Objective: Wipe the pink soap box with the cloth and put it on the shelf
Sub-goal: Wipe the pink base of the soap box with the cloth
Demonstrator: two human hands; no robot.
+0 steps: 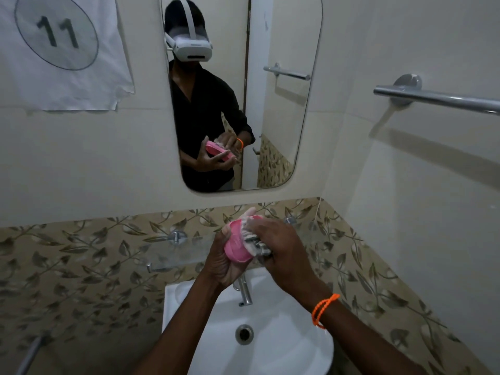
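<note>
Pink soap box point(237, 246), striped cloth point(255, 240)

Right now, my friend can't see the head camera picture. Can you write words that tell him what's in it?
Over a white sink, a person's left hand holds a pink soap box while the right hand rubs it with a striped cloth. A glass shelf sits on the leaf-patterned wall behind, and a mirror above reflects the person wiping.

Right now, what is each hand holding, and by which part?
The left hand holds the pink soap box from beneath, by its lower end. The right hand presses the bunched cloth against the box's top.
</note>
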